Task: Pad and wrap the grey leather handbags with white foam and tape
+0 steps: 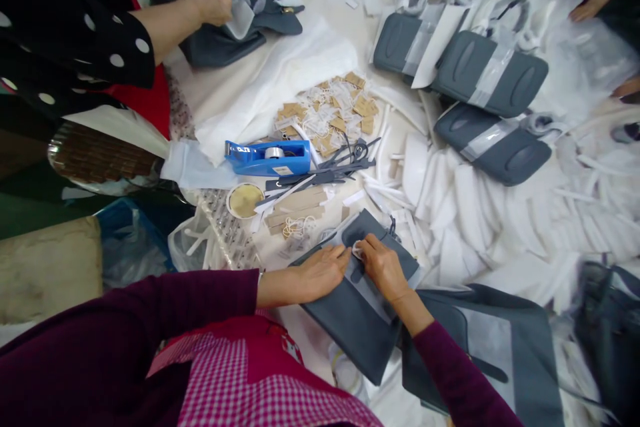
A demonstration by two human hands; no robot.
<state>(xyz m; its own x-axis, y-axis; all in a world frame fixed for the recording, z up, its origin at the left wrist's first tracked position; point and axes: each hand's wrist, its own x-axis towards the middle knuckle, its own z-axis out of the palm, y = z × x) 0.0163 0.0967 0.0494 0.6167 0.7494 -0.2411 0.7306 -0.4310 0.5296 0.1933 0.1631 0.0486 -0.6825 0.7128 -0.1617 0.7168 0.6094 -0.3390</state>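
A dark grey bag [353, 323] lies flat on the table before me, a translucent white sheet across its middle and a flap or tab over it. My left hand [320, 272] rests on the bag's left part, fingers stretched out and pressing it. Close to those fingertips, my right hand [383, 267] is closed in a pinch on a small white wad [357, 250], which touches the bag beside its dark tab. What the wad is made of cannot be made out. Another dark grey bag [533, 353] with a similar translucent sheet lies to the right, under my right forearm.
A blue tape dispenser [270, 158], a round tin [245, 201], dark straps [330, 170] and a heap of tags [333, 113] lie ahead. Wrapped grey bags [493, 73] and white padding strips [465, 207] fill the right. A co-worker's hands [213, 3] handle another bag at upper left.
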